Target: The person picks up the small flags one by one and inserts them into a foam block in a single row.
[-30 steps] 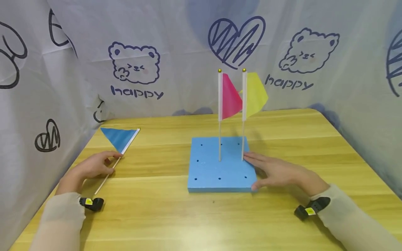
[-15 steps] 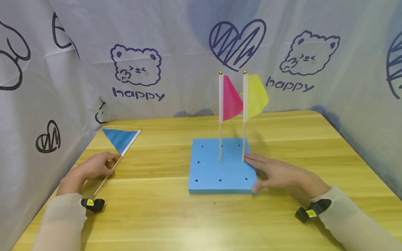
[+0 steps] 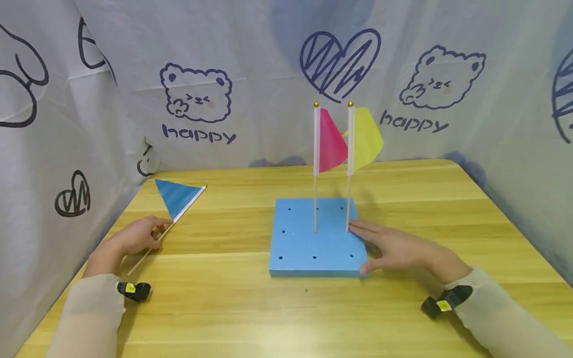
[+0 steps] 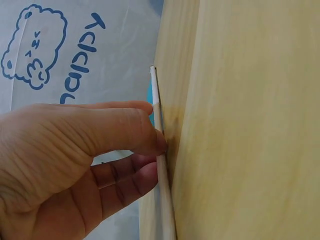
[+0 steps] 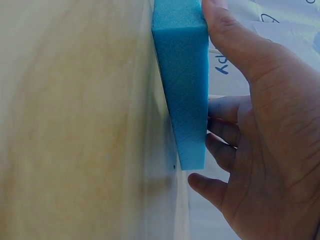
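At the left of the table my left hand (image 3: 136,237) pinches the thin wooden stick of a blue triangular flag (image 3: 178,198). Thumb and fingers meet on the stick (image 4: 165,192) in the left wrist view, and it lies low, close to the wood. My right hand (image 3: 396,244) rests along the right edge of a square blue foam board (image 3: 297,243), its fingers extended. A pink flag (image 3: 330,144) stands upright in the board's middle hole, and a yellow flag (image 3: 367,139) is upright beside the right fingertips. Several other holes in the board show no stick.
The wooden table (image 3: 215,308) ends at a white cloth (image 3: 268,74) with drawn bears and hearts, behind and at both sides. Black cameras are strapped to both wrists. Both upright flags rise well above the board.
The blue flag has turned slightly clockwise in my left hand: its gold tip moved right and its bare lower end left. My right hand stays on the board; the head view shifted slightly.
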`<state>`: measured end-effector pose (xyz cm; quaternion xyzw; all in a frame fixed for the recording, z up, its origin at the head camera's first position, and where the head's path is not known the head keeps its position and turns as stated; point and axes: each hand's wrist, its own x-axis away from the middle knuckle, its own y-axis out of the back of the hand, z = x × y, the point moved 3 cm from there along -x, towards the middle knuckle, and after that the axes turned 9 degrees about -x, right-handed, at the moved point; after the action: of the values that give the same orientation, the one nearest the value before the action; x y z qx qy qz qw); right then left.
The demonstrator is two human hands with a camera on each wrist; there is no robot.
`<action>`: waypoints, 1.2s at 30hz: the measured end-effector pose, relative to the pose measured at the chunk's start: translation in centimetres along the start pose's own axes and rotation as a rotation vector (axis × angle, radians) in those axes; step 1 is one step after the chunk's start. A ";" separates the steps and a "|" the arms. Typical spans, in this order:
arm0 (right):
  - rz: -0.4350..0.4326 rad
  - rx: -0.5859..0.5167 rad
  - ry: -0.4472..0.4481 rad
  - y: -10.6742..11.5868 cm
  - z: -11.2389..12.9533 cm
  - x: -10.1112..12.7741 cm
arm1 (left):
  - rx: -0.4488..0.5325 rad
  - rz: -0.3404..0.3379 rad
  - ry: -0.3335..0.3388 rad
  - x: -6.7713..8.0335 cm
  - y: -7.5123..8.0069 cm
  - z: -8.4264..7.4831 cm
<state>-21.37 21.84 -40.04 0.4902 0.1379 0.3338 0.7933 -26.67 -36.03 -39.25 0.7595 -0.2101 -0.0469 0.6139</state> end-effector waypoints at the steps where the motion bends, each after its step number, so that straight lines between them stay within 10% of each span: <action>1: -0.002 0.000 0.000 0.0 0.0 0.0 | 0.006 0.004 0.009 0.0 0.0 0.0; 36: -0.004 0.005 0.005 0.1 0.0 0.0 | -0.106 -0.099 0.090 -0.4 1.8 -2.2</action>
<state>-21.46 21.87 -39.97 0.4912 0.1417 0.3329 0.7923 -26.76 -34.10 -37.11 0.7368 -0.1416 -0.0543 0.6589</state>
